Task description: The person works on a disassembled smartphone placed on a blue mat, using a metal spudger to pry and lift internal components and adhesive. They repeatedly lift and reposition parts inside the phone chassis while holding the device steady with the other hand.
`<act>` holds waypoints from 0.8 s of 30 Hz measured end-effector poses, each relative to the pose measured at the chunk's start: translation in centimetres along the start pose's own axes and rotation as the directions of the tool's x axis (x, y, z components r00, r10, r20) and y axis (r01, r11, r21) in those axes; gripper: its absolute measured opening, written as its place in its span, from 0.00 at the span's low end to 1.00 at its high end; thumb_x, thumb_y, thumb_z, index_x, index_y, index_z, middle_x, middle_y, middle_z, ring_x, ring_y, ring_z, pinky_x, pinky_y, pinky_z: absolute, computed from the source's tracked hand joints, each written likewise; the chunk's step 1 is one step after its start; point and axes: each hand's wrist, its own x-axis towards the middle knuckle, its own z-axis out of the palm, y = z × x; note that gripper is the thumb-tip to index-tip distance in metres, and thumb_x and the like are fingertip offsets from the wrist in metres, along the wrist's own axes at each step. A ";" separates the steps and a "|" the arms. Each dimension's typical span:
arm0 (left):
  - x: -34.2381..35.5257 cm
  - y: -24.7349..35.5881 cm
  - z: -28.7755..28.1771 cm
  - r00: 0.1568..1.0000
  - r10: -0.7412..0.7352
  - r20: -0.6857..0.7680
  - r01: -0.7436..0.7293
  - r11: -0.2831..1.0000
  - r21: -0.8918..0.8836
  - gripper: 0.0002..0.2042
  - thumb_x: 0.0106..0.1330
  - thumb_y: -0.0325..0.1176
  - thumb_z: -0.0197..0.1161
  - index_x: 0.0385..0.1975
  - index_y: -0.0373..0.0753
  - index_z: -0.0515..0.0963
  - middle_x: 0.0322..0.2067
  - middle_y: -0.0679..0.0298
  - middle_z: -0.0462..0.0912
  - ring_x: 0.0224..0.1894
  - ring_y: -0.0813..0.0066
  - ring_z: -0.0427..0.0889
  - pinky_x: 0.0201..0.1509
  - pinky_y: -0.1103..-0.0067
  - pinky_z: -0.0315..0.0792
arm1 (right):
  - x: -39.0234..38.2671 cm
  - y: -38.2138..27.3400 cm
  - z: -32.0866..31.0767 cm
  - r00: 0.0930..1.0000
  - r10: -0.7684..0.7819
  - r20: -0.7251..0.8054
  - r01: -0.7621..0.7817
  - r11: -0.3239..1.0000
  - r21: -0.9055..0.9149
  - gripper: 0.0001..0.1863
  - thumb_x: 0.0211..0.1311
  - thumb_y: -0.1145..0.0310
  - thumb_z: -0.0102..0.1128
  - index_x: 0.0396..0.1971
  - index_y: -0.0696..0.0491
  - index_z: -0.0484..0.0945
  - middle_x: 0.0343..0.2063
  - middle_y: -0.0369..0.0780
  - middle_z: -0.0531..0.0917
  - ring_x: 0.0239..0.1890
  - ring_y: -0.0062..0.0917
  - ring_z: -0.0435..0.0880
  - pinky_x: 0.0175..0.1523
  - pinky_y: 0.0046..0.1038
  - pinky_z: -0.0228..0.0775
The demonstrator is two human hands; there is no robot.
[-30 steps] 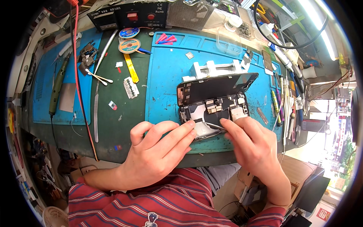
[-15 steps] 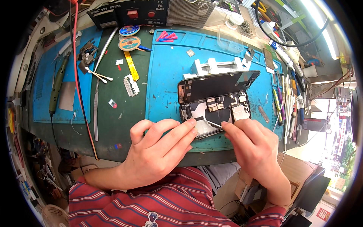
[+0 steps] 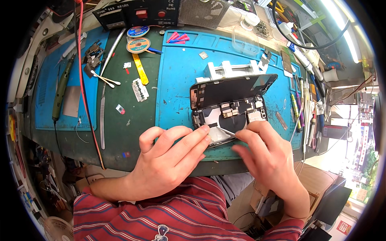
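An opened smartphone point(image 3: 230, 120) lies on the blue mat, its dark screen panel point(image 3: 231, 94) tilted up along the far side and leaning on a grey metal holder point(image 3: 231, 71). Circuit parts and a dark round patch show inside the body. My left hand point(image 3: 171, 154) grips the phone's near left corner, fingertips at its edge; the thumb is hidden. A thin white strip point(image 3: 226, 131) slants across the near part of the phone. By its right end, my right hand point(image 3: 267, 150) has thumb and forefinger apart, the forefinger close to or touching the strip.
Left of the phone lie a razor blade point(image 3: 140, 90), cotton swabs point(image 3: 106, 78), a long metal tool point(image 3: 103, 112) and a green rotary tool point(image 3: 62, 88). Solder spools point(image 3: 138, 45) stand behind. Pens and screwdrivers point(image 3: 303, 102) line the right. A red cable point(image 3: 85, 96) crosses the left side.
My right thumb has come away from the forefinger and dropped lower, opening the pinch at the white strip. The left hand keeps its place.
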 end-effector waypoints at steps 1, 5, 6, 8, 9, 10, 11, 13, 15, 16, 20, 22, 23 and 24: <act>0.0 0.0 0.0 1.000 0.001 -0.003 -0.001 1.000 0.002 0.23 0.55 0.29 0.79 0.54 0.38 0.90 0.62 0.68 0.90 0.54 0.72 0.84 0.60 0.69 0.61 | -0.3 0.5 0.2 1.000 -0.013 -0.002 0.013 1.000 -0.003 0.18 0.59 0.75 0.72 0.51 0.55 0.87 0.41 0.37 0.82 0.37 0.30 0.86 0.38 0.32 0.80; -0.1 0.0 0.0 1.000 -0.004 -0.004 0.004 1.000 0.007 0.23 0.55 0.29 0.79 0.54 0.38 0.90 0.62 0.67 0.90 0.54 0.73 0.84 0.60 0.69 0.61 | -0.1 0.6 -0.6 0.997 -0.063 0.051 0.072 0.978 -0.198 0.19 0.58 0.76 0.72 0.52 0.55 0.87 0.43 0.37 0.82 0.38 0.30 0.86 0.38 0.32 0.80; 0.0 0.0 0.0 1.000 -0.001 -0.005 0.001 1.000 0.007 0.23 0.55 0.29 0.79 0.54 0.38 0.90 0.62 0.67 0.90 0.54 0.73 0.84 0.60 0.69 0.61 | 0.0 0.5 -0.5 0.998 -0.052 0.030 0.056 0.985 -0.164 0.19 0.58 0.76 0.71 0.52 0.55 0.87 0.42 0.37 0.82 0.38 0.30 0.86 0.38 0.32 0.80; 0.1 0.0 0.0 1.000 0.003 -0.005 -0.003 1.000 0.007 0.23 0.55 0.29 0.79 0.54 0.38 0.90 0.62 0.67 0.90 0.54 0.73 0.85 0.60 0.69 0.61 | 0.2 0.2 0.0 1.000 -0.028 -0.012 0.027 0.995 -0.096 0.20 0.57 0.76 0.71 0.52 0.55 0.87 0.42 0.37 0.82 0.38 0.30 0.86 0.37 0.32 0.81; 0.0 0.0 0.0 1.000 0.003 -0.006 -0.003 1.000 0.008 0.23 0.55 0.29 0.79 0.54 0.38 0.90 0.62 0.67 0.90 0.54 0.73 0.85 0.60 0.69 0.61 | 0.1 0.3 0.0 1.000 -0.019 0.001 0.019 0.997 -0.073 0.21 0.57 0.76 0.70 0.53 0.55 0.87 0.42 0.37 0.82 0.38 0.29 0.86 0.37 0.32 0.80; 0.0 0.0 0.0 1.000 0.003 -0.007 -0.002 1.000 0.008 0.23 0.55 0.29 0.79 0.54 0.38 0.90 0.62 0.67 0.90 0.54 0.73 0.85 0.60 0.69 0.61 | 0.0 0.6 0.1 1.000 -0.010 0.014 0.011 0.999 -0.050 0.21 0.57 0.76 0.70 0.53 0.55 0.87 0.42 0.37 0.82 0.38 0.29 0.86 0.37 0.31 0.80; 0.0 0.0 0.0 1.000 0.003 -0.009 -0.003 1.000 0.007 0.23 0.55 0.29 0.79 0.54 0.38 0.90 0.62 0.67 0.90 0.54 0.73 0.85 0.60 0.69 0.61 | -0.2 0.7 0.1 1.000 -0.001 0.028 0.002 1.000 -0.028 0.22 0.57 0.76 0.70 0.54 0.55 0.87 0.42 0.37 0.82 0.38 0.28 0.86 0.36 0.31 0.80; 0.0 0.0 0.0 1.000 0.006 -0.010 -0.006 1.000 0.007 0.23 0.55 0.29 0.79 0.54 0.38 0.90 0.62 0.67 0.90 0.53 0.73 0.85 0.60 0.69 0.61 | -0.4 0.8 0.2 0.999 -0.027 0.021 0.029 0.997 -0.065 0.22 0.58 0.76 0.69 0.54 0.55 0.87 0.42 0.37 0.82 0.38 0.28 0.87 0.36 0.31 0.80; -0.1 0.0 0.1 1.000 0.007 -0.010 -0.007 1.000 0.008 0.23 0.55 0.29 0.79 0.54 0.38 0.90 0.62 0.67 0.90 0.53 0.73 0.85 0.60 0.69 0.61 | -0.4 0.7 0.2 0.999 -0.042 0.025 0.044 0.994 -0.097 0.22 0.58 0.77 0.68 0.55 0.55 0.86 0.42 0.37 0.81 0.38 0.28 0.87 0.36 0.31 0.80; -0.1 0.0 0.1 1.000 0.007 -0.011 -0.007 1.000 0.010 0.23 0.55 0.30 0.79 0.54 0.38 0.90 0.62 0.67 0.90 0.53 0.73 0.85 0.60 0.69 0.61 | -0.2 0.5 0.1 0.999 -0.044 0.032 0.047 0.993 -0.110 0.22 0.59 0.77 0.68 0.55 0.55 0.86 0.42 0.37 0.81 0.38 0.28 0.87 0.36 0.31 0.80; 0.0 0.0 0.1 1.000 0.010 -0.013 -0.010 1.000 0.010 0.23 0.55 0.30 0.79 0.54 0.37 0.90 0.62 0.67 0.90 0.53 0.73 0.85 0.60 0.69 0.61 | -0.2 -0.2 0.0 0.995 0.064 0.075 -0.063 0.998 -0.024 0.23 0.59 0.76 0.68 0.56 0.56 0.86 0.42 0.36 0.81 0.38 0.28 0.87 0.36 0.29 0.80; 0.0 0.0 0.1 1.000 0.011 -0.013 -0.011 1.000 0.012 0.23 0.55 0.30 0.79 0.54 0.37 0.90 0.62 0.67 0.90 0.53 0.73 0.85 0.60 0.69 0.61 | -0.4 0.1 0.0 0.998 0.002 0.067 0.003 0.998 -0.067 0.23 0.59 0.76 0.68 0.57 0.57 0.86 0.42 0.36 0.82 0.38 0.27 0.87 0.35 0.29 0.80; -0.1 0.0 0.1 1.000 0.012 -0.013 -0.012 1.000 0.011 0.23 0.55 0.30 0.79 0.54 0.38 0.90 0.62 0.67 0.90 0.53 0.73 0.85 0.60 0.69 0.61 | -0.4 0.2 0.0 0.998 -0.030 0.064 0.035 0.995 -0.089 0.23 0.60 0.76 0.68 0.57 0.57 0.86 0.42 0.36 0.82 0.37 0.27 0.87 0.35 0.29 0.80; -0.1 0.0 0.1 1.000 0.012 -0.013 -0.012 1.000 0.012 0.23 0.55 0.30 0.79 0.54 0.38 0.90 0.62 0.67 0.90 0.53 0.73 0.85 0.60 0.69 0.61 | -0.3 0.2 -0.1 0.997 -0.056 0.059 0.064 0.987 -0.145 0.23 0.60 0.76 0.68 0.57 0.57 0.86 0.42 0.36 0.81 0.37 0.27 0.87 0.35 0.29 0.80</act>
